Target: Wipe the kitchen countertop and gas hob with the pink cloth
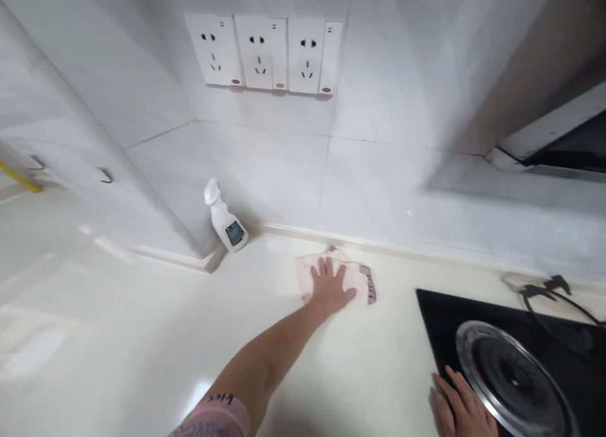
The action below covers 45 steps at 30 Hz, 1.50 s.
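Note:
My left hand (pixel 330 287) lies flat, fingers spread, on a pale pink cloth (pixel 358 279) with a dark striped edge. The cloth lies spread on the cream countertop (pixel 142 336), close to the back wall. The arm reaches forward from the bottom middle, with a pink sleeve at its upper part. My right hand (pixel 461 407) rests at the bottom right, fingers stretched out, on the front left corner of the black stove top (pixel 438 323). It holds nothing.
A white spray bottle (pixel 224 219) stands in the wall corner, left of the cloth. A round metal burner ring (pixel 514 377) sits in the stove, a black pot support (pixel 544 292) behind it. Three wall sockets (pixel 262 52) hang above. A range hood (pixel 563 140) is at the upper right.

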Tool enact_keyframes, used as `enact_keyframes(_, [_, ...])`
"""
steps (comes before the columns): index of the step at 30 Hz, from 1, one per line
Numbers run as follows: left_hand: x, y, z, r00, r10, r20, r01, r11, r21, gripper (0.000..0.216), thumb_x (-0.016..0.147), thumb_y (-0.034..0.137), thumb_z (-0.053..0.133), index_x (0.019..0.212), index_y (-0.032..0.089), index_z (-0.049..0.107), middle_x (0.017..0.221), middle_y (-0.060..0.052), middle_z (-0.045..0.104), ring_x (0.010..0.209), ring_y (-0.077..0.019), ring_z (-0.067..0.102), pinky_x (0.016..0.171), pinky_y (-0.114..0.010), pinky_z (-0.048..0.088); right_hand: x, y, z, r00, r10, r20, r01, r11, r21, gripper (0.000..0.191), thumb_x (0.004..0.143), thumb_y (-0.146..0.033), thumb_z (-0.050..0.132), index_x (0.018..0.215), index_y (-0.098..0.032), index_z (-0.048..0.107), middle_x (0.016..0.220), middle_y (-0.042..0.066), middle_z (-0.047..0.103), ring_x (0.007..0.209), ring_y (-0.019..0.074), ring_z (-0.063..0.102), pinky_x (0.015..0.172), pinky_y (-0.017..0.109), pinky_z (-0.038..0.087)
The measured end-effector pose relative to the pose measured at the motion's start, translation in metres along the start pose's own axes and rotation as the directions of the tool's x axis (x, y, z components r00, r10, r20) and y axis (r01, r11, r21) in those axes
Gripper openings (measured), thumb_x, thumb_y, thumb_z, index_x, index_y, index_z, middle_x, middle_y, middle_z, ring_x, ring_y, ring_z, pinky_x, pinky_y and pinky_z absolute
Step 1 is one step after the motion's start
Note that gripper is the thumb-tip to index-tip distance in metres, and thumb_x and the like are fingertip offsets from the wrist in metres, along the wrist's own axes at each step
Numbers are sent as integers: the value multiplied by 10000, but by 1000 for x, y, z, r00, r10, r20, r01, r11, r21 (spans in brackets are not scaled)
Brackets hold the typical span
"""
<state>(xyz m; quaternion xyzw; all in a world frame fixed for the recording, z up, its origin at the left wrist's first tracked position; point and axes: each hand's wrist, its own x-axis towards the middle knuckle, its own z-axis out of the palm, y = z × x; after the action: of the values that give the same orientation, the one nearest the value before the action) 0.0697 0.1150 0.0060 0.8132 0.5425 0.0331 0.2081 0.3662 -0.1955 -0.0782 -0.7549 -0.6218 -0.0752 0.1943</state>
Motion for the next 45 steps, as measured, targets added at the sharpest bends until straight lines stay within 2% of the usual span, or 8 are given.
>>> enact_keyframes(6, [-84, 88, 62, 862, 487, 139, -473, 873, -121, 965, 872, 827, 471, 1645, 259, 367, 1781, -148, 71, 1618, -483, -92, 1237, -769, -29, -2, 3, 4, 999, -46, -21, 46, 999, 10, 506, 1019, -513, 348, 1198, -267, 753, 1441, 98, 660, 1332, 339, 621, 1018, 547, 559])
enact_keyframes(13, [-213, 26, 64, 715, 679, 163, -643, 731, -227, 897, 906, 822, 458, 1660, 363, 301, 1781, -105, 21, 1626, -468, 49, 1266, -746, 60, -2, 3, 3, 999, -6, -43, 10, 996, 88, 581, 1039, -558, 317, 1391, -207, 619, 1445, 151, 649, 1357, 333, 601, 1120, 545, 493])
enact_keyframes(21, [-303, -125, 22, 987, 145, 67, -150, 987, 62, 857, 830, 795, 631, 1593, 487, 393, 1759, -87, 213, 1591, -495, 218, 1209, -794, 193, -4, 2, 3, 1000, -13, -28, 14, 999, 39, 624, 1008, -601, 328, 1369, -179, 613, 1442, 170, 646, 1375, 381, 576, 1151, 581, 452])
enact_keyframes(25, [-328, -189, -8, 976, -171, -136, 195, 962, 192, 731, 892, 712, 594, 1561, 438, 481, 1741, -75, 298, 1593, -432, 260, 1234, -696, 228, -4, 2, 4, 1000, 24, -13, -24, 999, 49, 622, 949, -619, 393, 1361, -212, 621, 1433, 169, 652, 1359, 426, 579, 1119, 644, 458])
enact_keyframes(30, [-294, -229, -47, 874, -407, -264, 465, 859, 215, 680, 949, 628, 511, 1563, 336, 504, 1736, -135, 307, 1605, -419, 211, 1221, -685, 222, -2, -2, 0, 996, 83, 22, -84, 995, 62, 622, 918, -621, 408, 1348, -233, 635, 1443, 169, 643, 1365, 448, 563, 1097, 690, 448])
enact_keyframes(35, [-197, -206, -75, 759, -607, -236, 632, 774, 38, 780, 955, 695, 443, 1615, 279, 415, 1756, -184, 219, 1600, -480, 165, 1217, -735, 178, -2, -2, -4, 995, 81, 62, -84, 995, 53, 652, 940, -620, 380, 1359, -179, 616, 1482, 178, 611, 1414, 435, 515, 1158, 680, 392])
enact_keyframes(40, [-126, -130, -59, 898, -416, -143, 423, 906, 22, 847, 951, 712, 448, 1650, 245, 346, 1771, -194, 144, 1601, -531, 74, 1218, -770, 106, -1, -4, -8, 995, 69, 76, -73, 996, 57, 650, 958, -588, 355, 1349, -137, 611, 1503, 193, 587, 1449, 408, 482, 1205, 631, 362])
enact_keyframes(45, [-132, -24, 0, 999, -38, 12, 38, 999, 6, 882, 886, 800, 503, 1623, 327, 402, 1774, -134, 178, 1621, -478, 66, 1249, -723, 79, 2, -6, -13, 994, 70, 82, -74, 996, 56, 648, 960, -582, 339, 1362, -148, 605, 1508, 184, 583, 1455, 399, 478, 1201, 623, 371])
